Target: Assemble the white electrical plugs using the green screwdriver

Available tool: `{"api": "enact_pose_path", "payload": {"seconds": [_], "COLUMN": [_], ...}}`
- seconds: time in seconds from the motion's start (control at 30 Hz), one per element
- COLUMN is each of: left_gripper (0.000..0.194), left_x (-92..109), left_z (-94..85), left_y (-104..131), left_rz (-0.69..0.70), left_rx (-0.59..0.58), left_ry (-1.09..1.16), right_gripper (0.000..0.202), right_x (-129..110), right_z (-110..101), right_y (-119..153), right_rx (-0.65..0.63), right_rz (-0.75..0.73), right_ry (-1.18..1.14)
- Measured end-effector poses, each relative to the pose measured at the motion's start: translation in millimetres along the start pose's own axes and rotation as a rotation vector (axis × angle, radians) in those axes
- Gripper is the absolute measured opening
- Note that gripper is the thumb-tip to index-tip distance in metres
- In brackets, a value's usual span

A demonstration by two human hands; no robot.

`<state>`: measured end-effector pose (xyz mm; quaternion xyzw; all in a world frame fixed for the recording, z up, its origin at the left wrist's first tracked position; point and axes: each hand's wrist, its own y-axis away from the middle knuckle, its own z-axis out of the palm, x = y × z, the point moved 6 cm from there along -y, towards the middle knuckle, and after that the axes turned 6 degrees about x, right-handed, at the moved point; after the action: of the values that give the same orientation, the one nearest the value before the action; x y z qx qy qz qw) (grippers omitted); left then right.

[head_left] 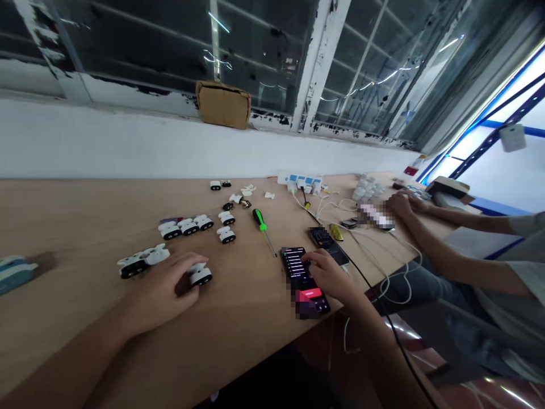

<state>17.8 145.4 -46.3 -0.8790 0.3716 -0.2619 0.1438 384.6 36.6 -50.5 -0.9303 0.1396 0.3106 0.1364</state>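
Two hands share the work on a wooden desk (247, 318), and I watch from a distance, taking the lit phone (300, 278) as the clock's centre with twelve toward the wall (170, 150). At nine o'clock, the left hand (164, 284) closes thumb and fingers around a white block (200, 275) with a black face, low at the desk; I cannot tell whether the block's weight is on the wood. At three, the right hand (330, 275) points an extended index finger at the phone's screen, touching or just above it. Its other fingers curl, their inner side hidden, so I cannot tell whether they enclose anything.

Farther off at ten o'clock stands a row of three more blocks (188, 228); at eleven lies a green screwdriver (260, 218), its tip toward the phone. A second phone (326, 241) lies at one o'clock, a power strip (285, 179) at twelve, near the wall, and a co-worker's hands (402, 205) at two.

By my reading, the step in hand is work on the screen with one block in the grasp. The next move, I judge, calls for an exact, light fingertip on the right and a steady left grip.
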Motion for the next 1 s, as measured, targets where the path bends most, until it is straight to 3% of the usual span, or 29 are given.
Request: {"api": "enact_pose_path", "payload": {"seconds": [0.2,0.6,1.0], "left_gripper": [0.045,0.045,0.046], "left_x": [-1,-2,-2], "left_z": [0.3,2.0,1.2], "left_y": [0,1,2], "left_rz": [0.002,-0.006,0.024], "left_rx": [-0.008,-0.043,0.0], "left_ry": [0.011,-0.023,0.0], "right_gripper": [0.048,0.04,0.034], "right_x": [-3,8,9], "right_z": [-4,-3,-5], "right_y": [-3,0,7], "right_rx": [0.007,-0.005,-0.026], "right_rz": [0.007,-0.004,-0.091], "right_ry": [-0.005,-0.049,-0.103]}}
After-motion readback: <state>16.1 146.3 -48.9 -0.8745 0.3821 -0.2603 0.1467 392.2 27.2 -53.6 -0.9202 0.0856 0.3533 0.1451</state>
